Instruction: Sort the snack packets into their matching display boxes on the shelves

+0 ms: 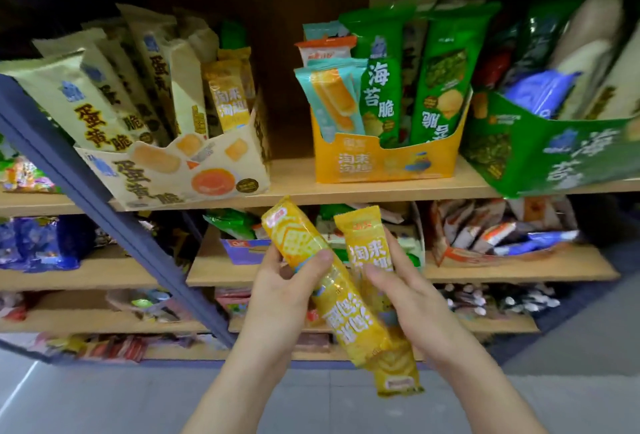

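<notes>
Wooden shelves point(363, 187), stocked.
Below the orange box point(381, 163), left hand point(277, 291) pinches a yellow packet point(349, 316); right hand point(415, 302) pinches another packet point(369, 243).

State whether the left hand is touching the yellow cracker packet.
Touching. The head view shows the thumb of the left hand pressed across the yellow cracker packet.

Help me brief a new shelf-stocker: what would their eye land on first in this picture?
First, two yellow packets held up at lower centre: the left hand grips the cracker-print packet, the right hand the plainer yellow packet. Just above, the orange display box on the shelf holds tall green seaweed packets, flanked by a cream box on the left and a green box on the right.
</notes>
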